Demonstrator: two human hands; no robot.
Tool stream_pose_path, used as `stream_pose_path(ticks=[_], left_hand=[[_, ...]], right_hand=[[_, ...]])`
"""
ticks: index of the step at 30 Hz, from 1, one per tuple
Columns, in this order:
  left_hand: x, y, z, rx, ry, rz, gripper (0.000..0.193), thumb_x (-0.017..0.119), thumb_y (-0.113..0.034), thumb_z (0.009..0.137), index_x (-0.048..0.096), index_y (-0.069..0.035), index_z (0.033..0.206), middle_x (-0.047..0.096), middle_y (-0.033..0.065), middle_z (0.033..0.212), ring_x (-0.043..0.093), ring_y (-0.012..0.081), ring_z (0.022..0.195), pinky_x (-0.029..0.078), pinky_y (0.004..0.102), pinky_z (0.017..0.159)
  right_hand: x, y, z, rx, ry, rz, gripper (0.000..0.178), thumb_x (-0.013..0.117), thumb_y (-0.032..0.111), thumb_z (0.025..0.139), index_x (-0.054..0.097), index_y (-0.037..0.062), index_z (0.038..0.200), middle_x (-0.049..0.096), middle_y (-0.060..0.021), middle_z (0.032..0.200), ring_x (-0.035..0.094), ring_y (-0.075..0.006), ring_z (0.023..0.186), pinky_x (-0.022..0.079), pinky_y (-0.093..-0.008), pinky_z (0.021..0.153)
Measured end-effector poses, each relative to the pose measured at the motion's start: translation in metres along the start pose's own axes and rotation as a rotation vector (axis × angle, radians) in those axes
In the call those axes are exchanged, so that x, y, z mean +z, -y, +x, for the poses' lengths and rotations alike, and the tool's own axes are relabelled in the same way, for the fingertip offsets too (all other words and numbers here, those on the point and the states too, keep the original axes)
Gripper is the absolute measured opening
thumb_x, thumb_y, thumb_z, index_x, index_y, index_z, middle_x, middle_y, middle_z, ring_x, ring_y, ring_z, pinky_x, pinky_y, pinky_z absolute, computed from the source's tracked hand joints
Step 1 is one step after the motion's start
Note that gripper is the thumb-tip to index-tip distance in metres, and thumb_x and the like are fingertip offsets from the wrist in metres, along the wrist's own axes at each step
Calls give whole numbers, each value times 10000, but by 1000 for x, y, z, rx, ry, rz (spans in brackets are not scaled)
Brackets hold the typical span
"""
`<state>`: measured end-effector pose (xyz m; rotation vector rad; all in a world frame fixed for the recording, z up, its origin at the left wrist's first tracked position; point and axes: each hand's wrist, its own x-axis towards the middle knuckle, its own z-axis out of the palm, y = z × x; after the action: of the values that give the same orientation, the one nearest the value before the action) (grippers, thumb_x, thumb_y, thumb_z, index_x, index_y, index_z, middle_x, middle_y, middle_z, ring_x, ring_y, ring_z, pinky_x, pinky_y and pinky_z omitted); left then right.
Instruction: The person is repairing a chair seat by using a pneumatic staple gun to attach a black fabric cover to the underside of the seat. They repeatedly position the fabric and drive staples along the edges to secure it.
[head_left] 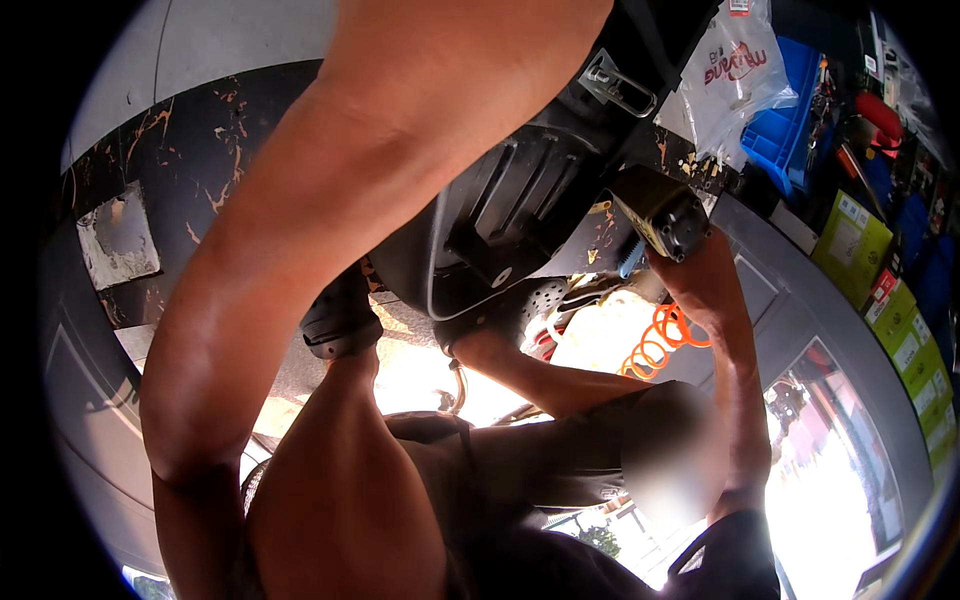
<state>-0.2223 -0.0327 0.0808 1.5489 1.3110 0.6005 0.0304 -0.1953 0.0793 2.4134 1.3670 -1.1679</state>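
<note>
Left hand: not visible; the left forearm [300, 230] runs up out of the top edge.
Right hand: cannot be made out anywhere.
Co-worker's left hand: hidden behind the black plastic panel [500, 200].
Power tool [665, 215]: only its black and yellow head shows; the bit is hidden.
Orange coiled hose [655, 345]: both ends hidden.
Doorway [830, 500]: washed out by glare.

Left forearm [300, 250] fills the frame, bent sharply at the elbow low left and running diagonally up-right out of the top edge; left hand is out of view. Right hand isn't identifiable either, so finger state can't be told for either side.
</note>
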Motion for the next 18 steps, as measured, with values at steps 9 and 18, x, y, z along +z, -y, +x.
stream_pose_path(ticks=[9, 18], left_hand=[[17, 9, -1, 59, 5, -4, 545, 518, -145, 981, 362, 68, 1457, 508, 274, 1294, 583, 346, 1135, 495, 394, 972], [19, 10, -1, 60, 11, -5, 557, 526, -147, 973, 360, 68, 1458, 513, 271, 1284, 585, 341, 1127, 497, 391, 965]], right_hand=[[10, -5, -13, 59, 34, 13, 313, 735, 75, 817, 662, -10, 1110, 742, -117, 961, 701, -158, 872, 535, -308, 788], [12, 8, -8, 105, 60, -3, 343, 750, 124, 813, 663, -6, 1118, 741, -129, 950, 700, -180, 872, 530, -325, 778]])
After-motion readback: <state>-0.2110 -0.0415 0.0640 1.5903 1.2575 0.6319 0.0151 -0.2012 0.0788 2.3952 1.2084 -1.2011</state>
